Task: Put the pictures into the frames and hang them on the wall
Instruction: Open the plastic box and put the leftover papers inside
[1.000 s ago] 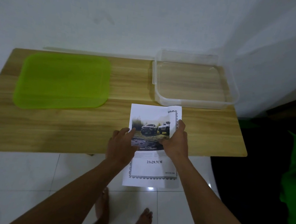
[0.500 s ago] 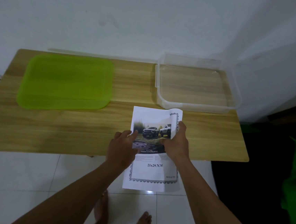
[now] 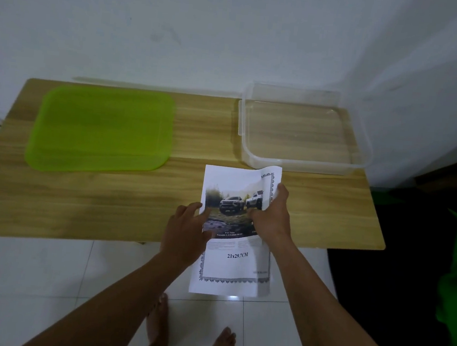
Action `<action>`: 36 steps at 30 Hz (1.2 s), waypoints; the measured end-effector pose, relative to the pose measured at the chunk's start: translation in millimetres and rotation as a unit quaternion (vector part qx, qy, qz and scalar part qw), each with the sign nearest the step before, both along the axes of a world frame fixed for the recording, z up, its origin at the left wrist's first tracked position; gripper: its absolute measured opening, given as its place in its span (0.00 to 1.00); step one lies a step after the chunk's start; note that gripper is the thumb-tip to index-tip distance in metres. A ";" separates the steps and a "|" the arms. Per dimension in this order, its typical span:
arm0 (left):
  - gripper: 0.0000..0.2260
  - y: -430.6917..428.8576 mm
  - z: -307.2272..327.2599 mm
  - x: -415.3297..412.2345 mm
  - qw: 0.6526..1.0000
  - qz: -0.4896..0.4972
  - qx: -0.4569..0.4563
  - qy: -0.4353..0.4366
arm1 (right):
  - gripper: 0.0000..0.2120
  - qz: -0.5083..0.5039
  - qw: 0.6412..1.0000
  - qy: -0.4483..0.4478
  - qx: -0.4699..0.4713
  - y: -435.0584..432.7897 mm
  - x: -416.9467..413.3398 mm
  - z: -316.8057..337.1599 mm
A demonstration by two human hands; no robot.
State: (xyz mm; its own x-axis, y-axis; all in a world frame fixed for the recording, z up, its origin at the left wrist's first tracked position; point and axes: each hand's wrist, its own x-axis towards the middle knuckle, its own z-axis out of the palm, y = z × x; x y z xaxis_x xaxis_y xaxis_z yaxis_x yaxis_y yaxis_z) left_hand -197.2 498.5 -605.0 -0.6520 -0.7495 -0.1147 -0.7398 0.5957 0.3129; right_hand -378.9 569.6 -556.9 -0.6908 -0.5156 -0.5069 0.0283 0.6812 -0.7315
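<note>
**Wooden table, one print, both your hands on it**

Wooden table [image 3: 107, 203] under you, and the picture [image 3: 236, 229] is right at its near edge: upper half over the tabletop, lower half past the edge above the white floor tiles [image 3: 44, 280]. Your left hand [image 3: 185, 233] pinches the sheet's left edge, thumb on top. Your right hand [image 3: 271, 219] grips the right edge, fingers curled onto the print.

Against a second ago, the grips match on both sides, and the sheet sits in much the same spot. What's changed is the top right corner: it's curled over further now, showing more of the patterned border, close to the front wall of the clear container [image 3: 306, 166].

Count it off: one printed sheet that you can be sure of, whether another lies beneath it you cannot tell. One clear container at the far right, one green tray [image 3: 100, 129] at the far left, well apart. Two hands, two bare feet [image 3: 157, 322] below.
</note>
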 end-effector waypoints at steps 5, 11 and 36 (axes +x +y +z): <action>0.21 1.2 1.3 2.3 0.999 -0.016 -0.029 -0.003 | 0.44 -0.023 1.000 -0.007 -0.012 -1.6 -2.9 -0.9; 0.22 -0.6 4.1 4.3 1.000 -0.026 -0.013 -0.008 | 0.41 -0.004 1.000 -0.024 -0.018 -0.2 -4.0 -2.1; 0.19 7.1 101.3 -28.9 0.793 0.224 0.463 0.326 | 0.50 -0.032 0.959 -0.160 -0.232 72.2 -37.1 55.9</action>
